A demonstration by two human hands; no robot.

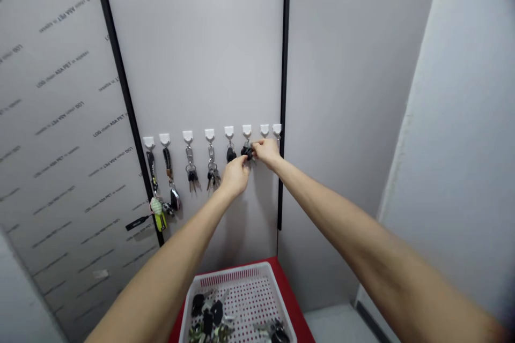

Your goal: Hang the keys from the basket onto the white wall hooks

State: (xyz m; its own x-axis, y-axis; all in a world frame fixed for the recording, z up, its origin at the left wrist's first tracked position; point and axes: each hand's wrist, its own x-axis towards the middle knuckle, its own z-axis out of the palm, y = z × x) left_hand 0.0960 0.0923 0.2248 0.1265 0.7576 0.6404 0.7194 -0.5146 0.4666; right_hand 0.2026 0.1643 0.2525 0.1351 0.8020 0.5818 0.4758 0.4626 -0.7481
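A bunch of black-headed keys point(247, 151) hangs at a white hook point(247, 129) on the panel. My right hand point(266, 151) pinches the bunch from the right. From the lower left, my left hand point(235, 176) closes its fingertips on the bunch's lower part. My fingers partly cover these keys. Just left, another dark key point(230, 154) hangs from its own hook point(229, 131), partly behind my left hand. Further left hang two key bunches on metal clips, the nearer keys point(213, 176) and the farther keys point(192, 176).
A white perforated basket point(263, 267) holding loose keys point(213, 313) stands on a red surface point(293, 300) below my arms. Key fobs on straps point(168, 163) hang at the left. Black vertical strips point(285, 91) edge the panel. A white wall point(462, 118) rises at right.
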